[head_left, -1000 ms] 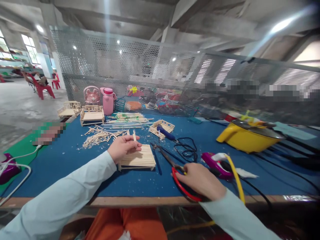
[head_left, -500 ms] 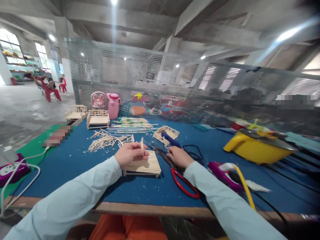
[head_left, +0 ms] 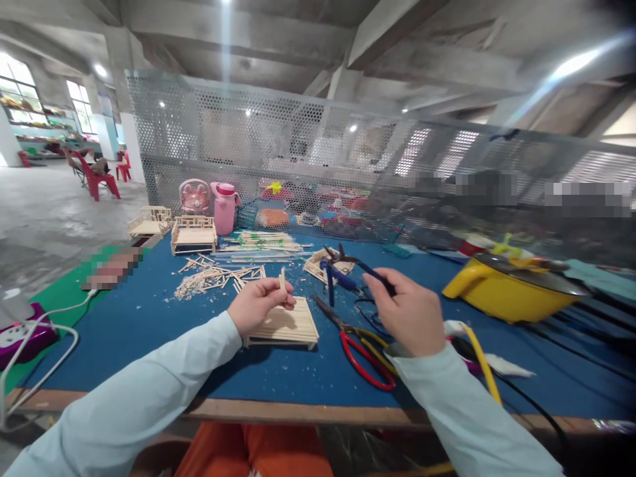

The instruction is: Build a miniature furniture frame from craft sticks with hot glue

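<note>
My left hand (head_left: 257, 305) pinches a short wooden stick (head_left: 283, 281) upright, just above a flat slatted wooden panel (head_left: 285, 324) lying on the blue table (head_left: 149, 318). My right hand (head_left: 410, 310) is raised off the table and grips blue-handled cutting pliers (head_left: 348, 264), their jaws open and pointing left toward the stick. Red-handled scissors (head_left: 360, 354) lie on the table below my right hand. Both sleeves are pale blue.
A pile of stick offcuts (head_left: 213, 278) and a bundle of long sticks (head_left: 261, 240) lie behind the panel. Small wooden furniture models (head_left: 193, 235) and a pink flask (head_left: 224, 207) stand by the mesh fence. A yellow pot (head_left: 511, 288), glue gun (head_left: 462, 331) and cables sit at right.
My right hand left the red scissors, reached to the table behind them, and has lifted the blue-handled pliers into the air. My left hand keeps holding the stick over the panel.
</note>
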The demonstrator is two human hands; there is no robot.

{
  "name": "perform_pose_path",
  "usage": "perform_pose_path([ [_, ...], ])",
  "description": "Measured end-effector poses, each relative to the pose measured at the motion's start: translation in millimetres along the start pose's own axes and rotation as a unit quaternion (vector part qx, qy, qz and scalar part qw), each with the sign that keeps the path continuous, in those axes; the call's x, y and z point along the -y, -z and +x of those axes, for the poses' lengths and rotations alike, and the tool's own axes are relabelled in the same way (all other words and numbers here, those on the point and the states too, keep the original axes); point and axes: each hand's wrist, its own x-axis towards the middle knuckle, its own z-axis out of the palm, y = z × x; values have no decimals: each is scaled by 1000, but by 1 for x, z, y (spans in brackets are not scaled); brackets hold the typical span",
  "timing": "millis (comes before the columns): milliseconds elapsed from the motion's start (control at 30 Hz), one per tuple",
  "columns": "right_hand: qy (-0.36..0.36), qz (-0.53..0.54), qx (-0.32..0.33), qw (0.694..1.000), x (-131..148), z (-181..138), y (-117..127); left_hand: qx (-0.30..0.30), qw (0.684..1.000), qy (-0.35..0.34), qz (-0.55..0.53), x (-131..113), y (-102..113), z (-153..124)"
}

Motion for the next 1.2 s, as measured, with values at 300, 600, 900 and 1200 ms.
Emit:
perform_pose_path([
  [300, -178, 474, 174, 845, 45, -22, -21, 60, 992, -101, 42, -11, -12, -18],
  [600, -248, 757, 301, 524, 79, -53, -23, 78, 995, -60, 35, -14, -13, -22],
  [900, -190, 736, 333, 558, 75, -45, -28, 189, 982, -22, 2, -12, -19, -29],
  [1200, -124, 586, 298, 744, 34, -11, 10, 46, 974, 185, -125, -11, -2, -8],
])
